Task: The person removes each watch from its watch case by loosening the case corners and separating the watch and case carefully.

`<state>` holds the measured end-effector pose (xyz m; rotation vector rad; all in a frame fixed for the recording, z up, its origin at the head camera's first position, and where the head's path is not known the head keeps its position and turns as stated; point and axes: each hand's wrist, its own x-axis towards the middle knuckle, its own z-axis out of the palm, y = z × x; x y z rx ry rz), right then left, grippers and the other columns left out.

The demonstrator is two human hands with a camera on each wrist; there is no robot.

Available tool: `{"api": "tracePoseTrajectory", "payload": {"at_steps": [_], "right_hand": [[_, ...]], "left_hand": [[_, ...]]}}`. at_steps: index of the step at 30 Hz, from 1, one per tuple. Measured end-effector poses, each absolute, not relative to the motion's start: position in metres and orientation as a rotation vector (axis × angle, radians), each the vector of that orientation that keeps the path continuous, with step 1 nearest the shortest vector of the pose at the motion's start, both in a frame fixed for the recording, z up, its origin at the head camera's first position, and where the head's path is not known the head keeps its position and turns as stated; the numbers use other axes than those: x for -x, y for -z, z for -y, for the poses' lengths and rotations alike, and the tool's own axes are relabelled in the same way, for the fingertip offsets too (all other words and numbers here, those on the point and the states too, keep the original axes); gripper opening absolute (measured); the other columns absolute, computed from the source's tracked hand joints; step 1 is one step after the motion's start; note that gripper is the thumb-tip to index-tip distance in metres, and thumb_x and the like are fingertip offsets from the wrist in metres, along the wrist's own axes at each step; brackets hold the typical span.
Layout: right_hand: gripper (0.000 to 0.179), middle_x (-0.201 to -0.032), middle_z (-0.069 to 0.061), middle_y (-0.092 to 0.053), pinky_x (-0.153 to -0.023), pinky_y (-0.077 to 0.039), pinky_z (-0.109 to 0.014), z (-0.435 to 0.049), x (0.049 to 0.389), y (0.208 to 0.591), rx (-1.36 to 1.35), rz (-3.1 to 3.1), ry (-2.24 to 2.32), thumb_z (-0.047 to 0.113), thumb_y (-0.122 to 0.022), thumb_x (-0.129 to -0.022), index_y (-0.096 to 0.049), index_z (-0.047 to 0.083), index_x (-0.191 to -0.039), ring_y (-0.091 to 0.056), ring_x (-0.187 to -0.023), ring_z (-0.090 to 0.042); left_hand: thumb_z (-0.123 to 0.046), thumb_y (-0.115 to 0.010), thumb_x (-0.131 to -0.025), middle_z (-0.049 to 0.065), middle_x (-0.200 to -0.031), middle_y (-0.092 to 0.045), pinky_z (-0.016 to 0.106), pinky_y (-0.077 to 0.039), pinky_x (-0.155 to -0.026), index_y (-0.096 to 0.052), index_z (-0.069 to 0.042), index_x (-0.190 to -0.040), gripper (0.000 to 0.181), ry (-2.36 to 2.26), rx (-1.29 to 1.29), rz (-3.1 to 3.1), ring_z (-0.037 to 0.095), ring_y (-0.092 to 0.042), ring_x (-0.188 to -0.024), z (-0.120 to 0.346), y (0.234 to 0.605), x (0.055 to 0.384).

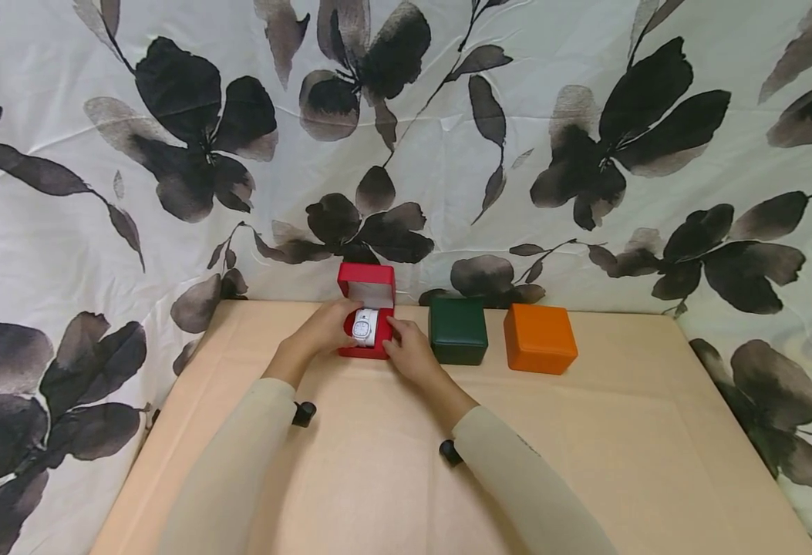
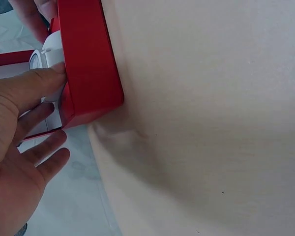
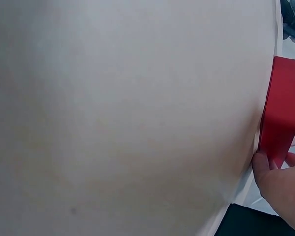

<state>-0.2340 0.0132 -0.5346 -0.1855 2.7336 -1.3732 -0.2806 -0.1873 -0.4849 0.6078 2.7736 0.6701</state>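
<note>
One cream sleeve [image 1: 232, 455] on the left leads up to the left hand [image 1: 318, 331], with a little black thing [image 1: 304, 414] at its cuff. This hand is at the left side of the red box [image 2: 91, 61]. Its thumb reaches in and touches the white watch [image 1: 365, 327]. Some of its fingers are loose and a bit spread, but the pointing finger is mostly hidden, so I cannot tell if the hand pinches the watch. The watch sits inside the red box with its face showing. The box is open, and its lid stands up at the back. Next is the right hand [image 1: 417, 353]. It grips the right side of the red box with its thumb and fingers. Just beside this hand, on its right, is the green box [image 1: 458, 331]. It is closed. Farther right is the orange box [image 1: 540, 339], closed too and turned a little. All the boxes are on the peach worktop [image 1: 378, 478]. A white cloth [image 1: 433, 169] with big dark flowers is behind them.
</note>
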Motion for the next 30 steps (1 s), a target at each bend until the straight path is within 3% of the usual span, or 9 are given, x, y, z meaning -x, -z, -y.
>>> {"api": "tracePoseTrajectory", "payload": {"at_steps": [10, 17, 30], "right_hand": [[0.056, -0.143, -0.02, -0.056, -0.115, -0.046, -0.045, -0.016, 0.2351, 0.537, 0.206, -2.728, 1.373, 0.016, -0.068, -0.099, -0.051, 0.006, -0.151, -0.054, -0.134, -0.034], [0.056, -0.143, -0.021, -0.056, -0.115, -0.047, -0.046, -0.0147, 0.2332, 0.5342, 0.2, -2.722, 1.374, 0.015, -0.068, -0.099, -0.051, 0.005, -0.151, -0.055, -0.134, -0.034], [0.056, -0.143, -0.02, -0.056, -0.114, -0.047, -0.046, -0.014, 0.2335, 0.5336, 0.183, -2.706, 1.393, 0.015, -0.067, -0.1, -0.05, 0.005, -0.152, -0.054, -0.134, -0.034]], "left_hand": [[-0.008, -0.081, -0.079, 0.018, -0.149, -0.054, 0.05, -0.046, -0.115, -0.052, -0.004, -0.149, 0.075, -0.578, -0.579, -2.749, 0.038, -0.047, -0.136, 0.1827, 0.4826, 0.2809], [-0.011, -0.082, -0.079, 0.018, -0.143, -0.057, 0.05, -0.046, -0.112, -0.056, -0.003, -0.144, 0.071, -0.53, -0.625, -2.784, 0.04, -0.05, -0.13, 0.1819, 0.4817, 0.2816], [-0.015, -0.087, -0.078, 0.018, -0.149, -0.051, 0.05, -0.048, -0.108, -0.058, -0.005, -0.143, 0.072, -0.478, -0.619, -2.782, 0.04, -0.047, -0.13, 0.1795, 0.4829, 0.2862]]}}
